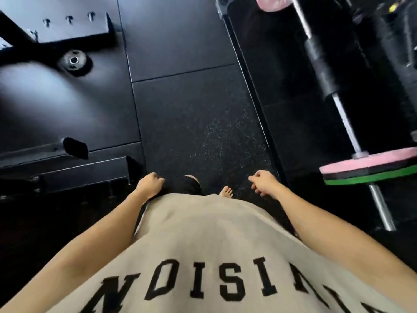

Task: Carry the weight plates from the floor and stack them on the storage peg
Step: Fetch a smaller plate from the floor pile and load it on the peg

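Black rubber gym floor (198, 123), tiled, speckled. Left hand (150, 185): near centre-left, fingers loosely curled, holding nothing. Right hand (264, 182): near centre-right, fingers loosely curled, holding nothing. Barbell (343, 114): right side, running far to near. Weight plates (370, 170): pink, black, green, stacked on barbell sleeve at right, well apart from both hands. Small black plate (74, 62): far left, flat on floor beside black rack frame (74, 30). Beige lettered shirt (203, 256): nearest. Bare foot (226, 192): between hands.
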The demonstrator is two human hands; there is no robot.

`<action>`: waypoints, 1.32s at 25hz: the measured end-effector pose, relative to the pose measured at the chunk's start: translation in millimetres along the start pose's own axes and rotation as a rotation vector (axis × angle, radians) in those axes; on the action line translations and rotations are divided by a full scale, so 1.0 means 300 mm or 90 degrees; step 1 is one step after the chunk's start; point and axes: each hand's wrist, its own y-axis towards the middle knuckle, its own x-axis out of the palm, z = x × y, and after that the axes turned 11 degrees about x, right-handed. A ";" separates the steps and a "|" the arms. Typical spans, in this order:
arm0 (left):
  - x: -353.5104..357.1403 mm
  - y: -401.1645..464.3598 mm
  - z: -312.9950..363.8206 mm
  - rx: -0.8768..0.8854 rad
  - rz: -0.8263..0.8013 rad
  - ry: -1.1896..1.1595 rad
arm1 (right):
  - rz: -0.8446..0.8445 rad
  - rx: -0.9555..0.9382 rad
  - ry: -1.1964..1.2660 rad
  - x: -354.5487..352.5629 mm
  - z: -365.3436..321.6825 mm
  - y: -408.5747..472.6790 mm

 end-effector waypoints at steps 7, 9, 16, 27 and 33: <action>-0.105 0.284 0.093 -0.122 0.015 -0.128 | -0.053 -0.109 -0.213 -0.206 -0.673 0.233; -0.213 0.413 0.114 -0.113 -0.011 -0.113 | -0.061 -0.125 -0.236 -0.227 -0.894 0.294; -0.802 0.787 0.160 -0.148 0.070 -0.258 | -0.036 -0.218 -0.280 -0.255 -1.641 0.404; -1.295 1.249 0.166 -0.262 0.105 -0.346 | -0.118 -0.264 -0.433 -0.093 -2.725 0.597; -1.585 1.435 0.120 -0.362 0.249 -0.361 | -0.153 -0.305 -0.553 0.018 -3.293 0.554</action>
